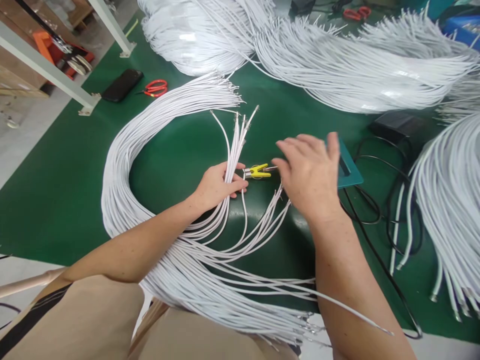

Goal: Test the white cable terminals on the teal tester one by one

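Observation:
My left hand (221, 185) is closed around a small bunch of white cables (235, 145), whose metal-tipped ends point up. Just right of its fingers, a yellow clip (258, 171) with metal jaws sits beside one white cable. My right hand (309, 172) is held over the clip's right side, fingers spread and slightly blurred; a thin metal piece shows between the clip and its fingertips. Whether that hand touches it is unclear. A large curved bundle of white cables (120, 165) loops around the left and runs along the front edge, with some loose ends under my right hand.
On the green table (45, 185) lie a black phone (123, 85), red-handled snips (156, 88), a teal frame (350, 167) and a black box (397, 125) with black cords. Large white cable piles (352, 65) fill the back and right. White posts (48, 67) stand at left.

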Motion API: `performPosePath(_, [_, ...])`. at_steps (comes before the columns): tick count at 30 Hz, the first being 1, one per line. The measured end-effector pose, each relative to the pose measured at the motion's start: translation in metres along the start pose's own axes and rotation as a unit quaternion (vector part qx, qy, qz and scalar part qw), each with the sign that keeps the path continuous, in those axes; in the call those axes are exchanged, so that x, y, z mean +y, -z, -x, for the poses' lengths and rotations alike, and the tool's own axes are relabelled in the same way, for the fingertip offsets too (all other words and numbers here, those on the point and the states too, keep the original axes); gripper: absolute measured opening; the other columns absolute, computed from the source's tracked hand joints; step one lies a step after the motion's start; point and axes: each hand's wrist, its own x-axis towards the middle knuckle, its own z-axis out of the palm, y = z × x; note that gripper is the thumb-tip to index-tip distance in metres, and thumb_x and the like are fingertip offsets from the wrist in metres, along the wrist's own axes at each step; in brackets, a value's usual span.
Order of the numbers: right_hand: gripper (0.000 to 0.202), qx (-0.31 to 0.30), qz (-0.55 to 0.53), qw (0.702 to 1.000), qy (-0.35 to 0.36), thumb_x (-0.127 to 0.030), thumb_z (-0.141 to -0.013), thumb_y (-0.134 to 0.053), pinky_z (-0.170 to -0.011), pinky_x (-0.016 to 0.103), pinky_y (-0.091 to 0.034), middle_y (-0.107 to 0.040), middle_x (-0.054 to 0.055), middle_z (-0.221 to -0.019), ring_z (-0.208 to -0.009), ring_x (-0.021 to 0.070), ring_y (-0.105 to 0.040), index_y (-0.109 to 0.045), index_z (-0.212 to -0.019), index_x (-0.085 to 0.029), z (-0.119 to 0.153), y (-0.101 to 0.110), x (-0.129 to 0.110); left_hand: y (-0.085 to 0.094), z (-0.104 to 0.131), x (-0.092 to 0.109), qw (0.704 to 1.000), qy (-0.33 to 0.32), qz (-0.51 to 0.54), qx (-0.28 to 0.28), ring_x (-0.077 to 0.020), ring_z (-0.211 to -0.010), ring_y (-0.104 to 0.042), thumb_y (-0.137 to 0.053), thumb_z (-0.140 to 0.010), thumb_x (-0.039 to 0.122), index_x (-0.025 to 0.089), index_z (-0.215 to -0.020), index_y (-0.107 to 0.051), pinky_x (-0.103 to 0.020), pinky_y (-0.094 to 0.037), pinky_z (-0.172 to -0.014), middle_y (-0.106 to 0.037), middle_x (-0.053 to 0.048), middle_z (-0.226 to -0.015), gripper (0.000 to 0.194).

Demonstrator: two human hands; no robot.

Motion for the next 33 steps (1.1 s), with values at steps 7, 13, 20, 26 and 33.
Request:
performPosePath(7, [0.044, 0.026, 0.067, 0.993, -0.092, -0.029, -0.093, -0.045, -0.107, 0.065, -0.016, -0.048, 0.020, -0.140, -0.133, 0.0359, -0.036, -0.048, -0.134, -0.012, 0.004, -0.006, 0.010, 0.010, 0.000, -0.003, 0.999, 0.005, 0.032, -0.014, -0.0159, -0.071, -0.067, -0.074, -0.069, 0.025, 0.014, -0.113, -0.059, -0.023, -0.051, -0.058, -0.070, -0.004, -0.077, 0.048])
performPosePath(13, [0.026, 0.063, -0.163, 0.984, 0.020, -0.028, -0.094, -0.047, -0.091, 0.039, -0.041, -0.068, 0.010, -0.108, -0.101, 0.0236, -0.056, -0.066, -0.107, -0.017, 0.002, 0.007, -0.016, 0.020, 0.003, -0.004, 0.997, -0.044, 0.058, -0.020, -0.0096, -0.062, -0.057, -0.075, -0.070, 0.032, 0.017, -0.115, -0.061, -0.022, -0.046, -0.058, -0.066, 0.000, -0.074, 0.049])
performPosePath(20, [0.025, -0.202, -0.216, 0.932, 0.208, -0.022, -0.088, -0.056, -0.069, 0.032, -0.042, -0.066, 0.009, -0.069, -0.078, 0.0212, -0.059, -0.068, -0.068, -0.014, 0.015, 0.007, -0.066, 0.022, 0.002, -0.001, 0.992, -0.016, 0.121, -0.011, -0.0104, -0.070, -0.058, -0.077, -0.069, 0.035, 0.018, -0.097, -0.067, -0.023, -0.045, -0.064, -0.064, -0.001, -0.082, 0.035])
performPosePath(26, [0.027, -0.456, -0.242, 0.850, 0.108, -0.026, -0.088, -0.054, -0.052, 0.030, -0.036, -0.061, 0.005, -0.056, -0.051, 0.0168, -0.052, -0.069, -0.066, -0.018, 0.013, 0.018, -0.061, 0.025, 0.000, -0.001, 0.995, -0.001, 0.102, 0.000, -0.0110, -0.075, -0.056, -0.075, -0.071, 0.038, 0.018, -0.102, -0.072, -0.024, -0.045, -0.072, -0.066, -0.003, -0.085, 0.037])
performPosePath(33, [0.026, -0.175, -0.440, 0.863, -0.174, -0.038, -0.088, -0.052, -0.062, 0.026, -0.041, -0.066, -0.002, -0.065, -0.061, 0.0116, -0.056, -0.063, -0.075, -0.020, -0.002, 0.013, -0.042, 0.014, 0.006, -0.005, 0.996, -0.067, 0.051, -0.036, -0.0152, -0.082, -0.061, -0.082, -0.062, 0.028, 0.018, -0.095, -0.068, -0.028, -0.047, -0.079, -0.068, -0.001, -0.089, 0.037])
